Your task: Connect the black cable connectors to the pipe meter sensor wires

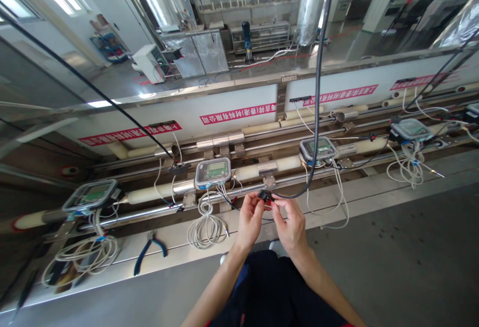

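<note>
Both hands' fingers pinch the black connector (266,196) (small, seemingly lying crosswise), its cable (317,92) rising upward.

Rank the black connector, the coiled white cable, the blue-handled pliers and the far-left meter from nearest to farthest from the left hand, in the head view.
From the left hand:
1. Black connector, at its fingertips.
2. Coiled white cable, just left on the ledge.
3. Blue-handled pliers, farther left.
4. Far-left meter, on the pipe line.
</note>
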`<state>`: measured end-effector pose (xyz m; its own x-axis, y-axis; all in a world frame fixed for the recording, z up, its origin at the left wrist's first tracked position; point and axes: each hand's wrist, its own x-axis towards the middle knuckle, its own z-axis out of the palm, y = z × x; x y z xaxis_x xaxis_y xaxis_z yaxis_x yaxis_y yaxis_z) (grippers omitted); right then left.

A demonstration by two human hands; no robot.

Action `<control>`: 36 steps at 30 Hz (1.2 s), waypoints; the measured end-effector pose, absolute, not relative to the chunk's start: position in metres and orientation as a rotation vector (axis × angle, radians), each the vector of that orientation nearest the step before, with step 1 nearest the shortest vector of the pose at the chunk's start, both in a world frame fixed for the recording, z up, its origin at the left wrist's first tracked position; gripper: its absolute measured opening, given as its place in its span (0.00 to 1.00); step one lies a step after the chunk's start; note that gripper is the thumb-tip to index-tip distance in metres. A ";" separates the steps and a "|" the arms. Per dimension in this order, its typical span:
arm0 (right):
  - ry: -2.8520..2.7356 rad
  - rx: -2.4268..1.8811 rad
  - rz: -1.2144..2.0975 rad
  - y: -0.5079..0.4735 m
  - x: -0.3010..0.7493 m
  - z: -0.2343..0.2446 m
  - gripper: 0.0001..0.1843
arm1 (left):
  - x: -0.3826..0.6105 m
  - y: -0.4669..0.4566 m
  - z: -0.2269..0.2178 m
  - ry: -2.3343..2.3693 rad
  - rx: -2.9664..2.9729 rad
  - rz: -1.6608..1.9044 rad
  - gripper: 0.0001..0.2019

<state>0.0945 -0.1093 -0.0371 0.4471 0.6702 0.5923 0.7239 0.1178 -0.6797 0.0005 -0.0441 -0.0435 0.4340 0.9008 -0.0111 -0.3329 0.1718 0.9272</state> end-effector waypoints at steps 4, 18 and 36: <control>-1.244 -1.594 -0.072 -0.109 0.092 -0.035 0.04 | 0.000 -0.049 -0.042 0.712 1.072 0.999 0.14; -1.301 -1.634 -0.146 -0.109 0.091 -0.027 0.03 | -0.002 -0.050 -0.035 0.748 0.986 1.007 0.16; -1.307 -1.670 -0.135 -0.108 0.090 -0.024 0.04 | 0.001 -0.051 -0.041 0.744 1.084 0.999 0.13</control>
<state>0.0895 -0.1081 -0.0235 0.4166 0.6837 0.5991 0.7919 0.0508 -0.6085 0.0008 -0.0506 -0.0408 0.3852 0.9226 -0.0200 -0.2836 0.1390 0.9488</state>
